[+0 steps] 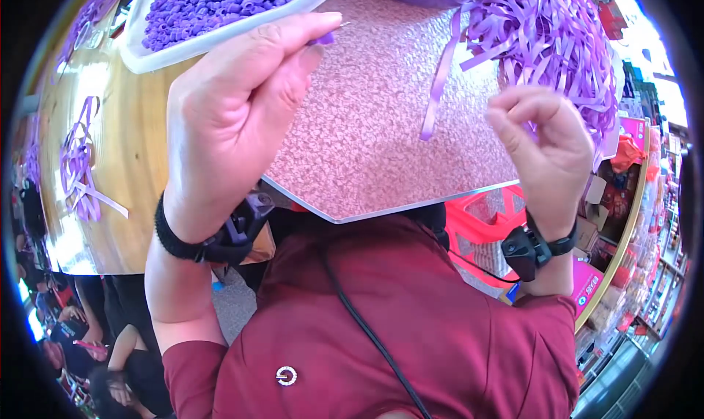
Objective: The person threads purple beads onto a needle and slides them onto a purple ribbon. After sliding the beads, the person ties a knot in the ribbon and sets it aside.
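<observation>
From the head camera I see my left hand (pixel 235 118) raised over the pink speckled board (pixel 367 140), pinching a small purple bead (pixel 320 41) between thumb and forefinger, just near the white tray of purple beads (pixel 198 8) at the far left. My right hand (pixel 546 151) is curled shut, its fingers pinched together beside the heap of purple ribbon strips (pixel 543 30) at the far right; what it grips, I cannot tell.

Small purple bead (pixel 321 40), short and tubular, pinched between thumb and forefinger of the left hand (pixel 235 118), above the near edge of the pink speckled tabletop (pixel 367 140). A thin pale needle or wire tip projects just beyond the bead, toward the tabletop's far side. Purple ribbon strip (pixel 438 82), flat and narrow, hangs from the ribbon heap over the tabletop's right part, just beside the raised, curled right hand (pixel 546 151).
</observation>
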`<state>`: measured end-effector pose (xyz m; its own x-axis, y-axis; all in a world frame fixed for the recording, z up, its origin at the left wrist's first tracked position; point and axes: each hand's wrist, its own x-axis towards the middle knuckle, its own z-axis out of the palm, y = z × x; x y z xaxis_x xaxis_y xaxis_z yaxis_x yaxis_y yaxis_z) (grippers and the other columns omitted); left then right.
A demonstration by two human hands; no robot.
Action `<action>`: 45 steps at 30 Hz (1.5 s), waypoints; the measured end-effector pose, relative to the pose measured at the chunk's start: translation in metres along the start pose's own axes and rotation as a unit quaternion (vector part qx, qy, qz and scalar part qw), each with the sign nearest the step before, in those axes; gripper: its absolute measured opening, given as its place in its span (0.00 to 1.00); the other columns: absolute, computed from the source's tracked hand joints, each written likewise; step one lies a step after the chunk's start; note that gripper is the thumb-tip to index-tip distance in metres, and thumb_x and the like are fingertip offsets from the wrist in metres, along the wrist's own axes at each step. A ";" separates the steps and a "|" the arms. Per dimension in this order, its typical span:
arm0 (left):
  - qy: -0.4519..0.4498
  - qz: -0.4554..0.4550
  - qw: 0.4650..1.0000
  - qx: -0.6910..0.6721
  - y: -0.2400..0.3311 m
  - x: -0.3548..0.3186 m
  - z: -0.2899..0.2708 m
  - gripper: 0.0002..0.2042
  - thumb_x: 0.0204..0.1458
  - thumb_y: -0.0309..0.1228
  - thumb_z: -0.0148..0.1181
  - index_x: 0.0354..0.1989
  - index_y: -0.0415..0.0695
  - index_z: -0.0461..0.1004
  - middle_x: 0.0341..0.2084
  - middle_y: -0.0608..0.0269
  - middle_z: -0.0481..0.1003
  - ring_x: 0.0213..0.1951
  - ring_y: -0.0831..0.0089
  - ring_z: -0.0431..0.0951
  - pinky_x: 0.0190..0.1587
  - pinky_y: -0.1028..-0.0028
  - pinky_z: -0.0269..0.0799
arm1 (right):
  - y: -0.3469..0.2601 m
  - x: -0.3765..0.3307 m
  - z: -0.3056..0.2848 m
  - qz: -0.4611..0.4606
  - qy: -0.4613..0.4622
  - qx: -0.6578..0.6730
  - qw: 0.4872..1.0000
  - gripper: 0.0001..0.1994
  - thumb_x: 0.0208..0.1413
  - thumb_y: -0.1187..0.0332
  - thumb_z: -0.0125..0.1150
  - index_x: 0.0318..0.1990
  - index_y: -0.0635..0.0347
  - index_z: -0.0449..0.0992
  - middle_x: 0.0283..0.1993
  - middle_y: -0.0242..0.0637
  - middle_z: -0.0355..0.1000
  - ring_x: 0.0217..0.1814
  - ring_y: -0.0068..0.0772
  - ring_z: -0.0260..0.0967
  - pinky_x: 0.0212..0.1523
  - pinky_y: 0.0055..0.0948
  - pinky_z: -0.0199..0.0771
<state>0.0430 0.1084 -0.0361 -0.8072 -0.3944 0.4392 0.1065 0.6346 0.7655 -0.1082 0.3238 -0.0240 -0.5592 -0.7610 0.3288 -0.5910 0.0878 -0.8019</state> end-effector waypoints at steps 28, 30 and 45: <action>-0.085 0.104 0.984 -0.120 0.038 -0.018 0.003 0.13 0.46 0.17 0.53 0.42 0.36 0.73 0.30 0.58 0.76 0.23 0.74 0.72 0.26 0.79 0.68 | -0.035 -0.024 0.076 0.172 -0.034 0.738 0.652 0.08 0.51 0.71 0.57 0.38 0.64 0.74 0.39 0.43 0.70 0.36 0.32 0.68 0.37 0.29 0.70; -0.085 0.126 0.986 -0.073 0.036 -0.018 0.002 0.13 0.46 0.17 0.53 0.42 0.36 0.73 0.29 0.59 0.76 0.23 0.74 0.72 0.26 0.79 0.68 | -0.034 -0.025 0.076 0.173 -0.031 0.741 0.648 0.08 0.51 0.71 0.57 0.38 0.63 0.74 0.39 0.43 0.70 0.36 0.32 0.68 0.37 0.29 0.70; -0.093 0.100 0.989 -0.064 0.039 -0.018 0.002 0.13 0.45 0.17 0.54 0.41 0.36 0.73 0.31 0.59 0.76 0.24 0.75 0.72 0.27 0.79 0.68 | -0.033 -0.023 0.074 0.158 0.001 0.666 0.729 0.07 0.49 0.74 0.58 0.37 0.63 0.75 0.39 0.40 0.70 0.42 0.31 0.67 0.41 0.29 0.69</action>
<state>0.0602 0.1421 -0.0150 -0.8541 -0.1328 0.5029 0.3382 0.5928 0.7309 -0.0330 0.2904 -0.0425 -0.5464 -0.8372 0.0225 0.6559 -0.4445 -0.6102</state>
